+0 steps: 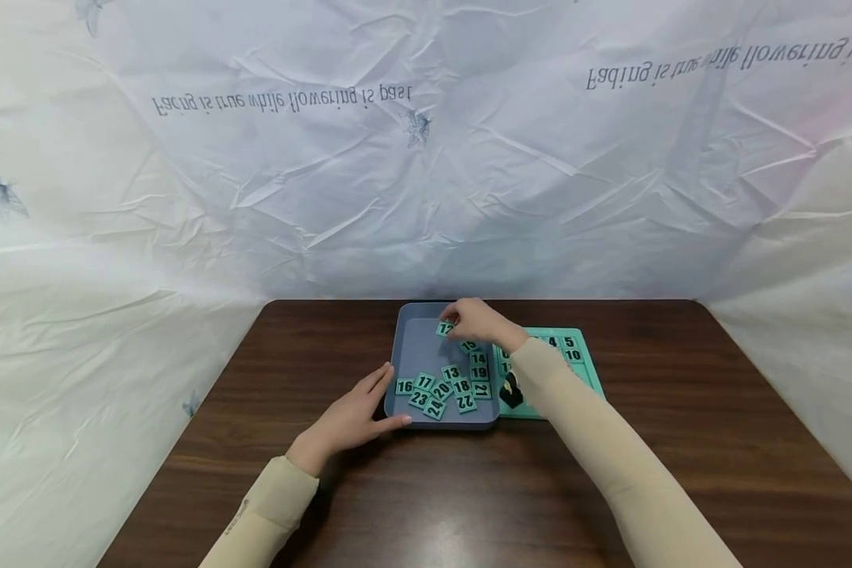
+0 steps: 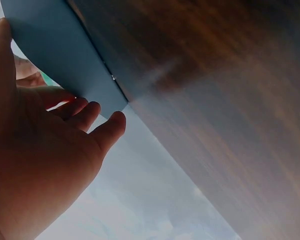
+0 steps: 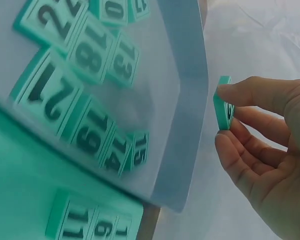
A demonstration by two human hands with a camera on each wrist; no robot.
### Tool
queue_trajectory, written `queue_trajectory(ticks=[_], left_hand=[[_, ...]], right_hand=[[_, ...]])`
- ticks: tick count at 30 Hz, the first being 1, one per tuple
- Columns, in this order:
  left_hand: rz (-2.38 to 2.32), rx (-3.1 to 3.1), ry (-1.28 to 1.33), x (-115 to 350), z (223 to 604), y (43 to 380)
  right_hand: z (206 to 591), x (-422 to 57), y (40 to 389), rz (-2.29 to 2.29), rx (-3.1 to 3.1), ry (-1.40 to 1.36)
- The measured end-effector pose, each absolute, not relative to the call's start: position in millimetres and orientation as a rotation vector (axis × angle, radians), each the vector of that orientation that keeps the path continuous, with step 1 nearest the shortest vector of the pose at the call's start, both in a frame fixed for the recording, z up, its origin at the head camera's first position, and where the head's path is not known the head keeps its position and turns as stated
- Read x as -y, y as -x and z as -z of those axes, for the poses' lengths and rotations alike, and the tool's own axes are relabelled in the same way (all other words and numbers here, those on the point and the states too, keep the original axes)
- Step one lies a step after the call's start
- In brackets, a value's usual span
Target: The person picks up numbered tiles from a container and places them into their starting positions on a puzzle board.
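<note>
My right hand (image 1: 477, 319) pinches a green number tile (image 1: 445, 328), which looks like 12, above the back of the grey tray (image 1: 419, 347). In the right wrist view the tile (image 3: 223, 105) is edge-on between thumb and fingertips. My left hand (image 1: 351, 414) is spread at the tray's front left corner, fingers touching its left side and thumb by the front rim. Several loose tiles lie in the tray, among them the 16 tile (image 1: 405, 386), the 24 tile (image 1: 435, 408) and the 15 tile (image 3: 140, 150). Beside the tray lies a green board (image 1: 591, 377), partly hidden by my right arm.
Tiles sit in the board's back rows, such as the 5 tile (image 1: 569, 342) and the 11 tile (image 3: 76, 220). A small black shape (image 1: 511, 393) shows on the board. Everything stands on a dark wooden table (image 1: 312, 339), with a white printed sheet (image 1: 326, 181) hanging behind.
</note>
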State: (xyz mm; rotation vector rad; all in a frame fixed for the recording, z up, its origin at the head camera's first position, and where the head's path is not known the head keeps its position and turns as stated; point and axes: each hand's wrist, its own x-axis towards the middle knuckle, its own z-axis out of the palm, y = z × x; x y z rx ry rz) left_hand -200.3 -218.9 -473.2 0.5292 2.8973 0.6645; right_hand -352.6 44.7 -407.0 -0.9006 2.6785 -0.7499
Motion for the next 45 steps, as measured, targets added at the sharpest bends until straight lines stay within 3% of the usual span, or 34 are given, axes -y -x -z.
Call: queue_trajectory(ticks=[22,31,45], left_hand=[[-0.650,-2.917,-0.575,219,479,204],[-0.652,-2.918,-0.582,220,479,205],[-0.663,-2.913,-0.572,220,479,205]], right_hand=[[385,-168,341,0.834,-2.809,0.805],[404,-195,330,0.807,-2.821,0.782],[449,-196,315,0.742,-2.736,0.925]])
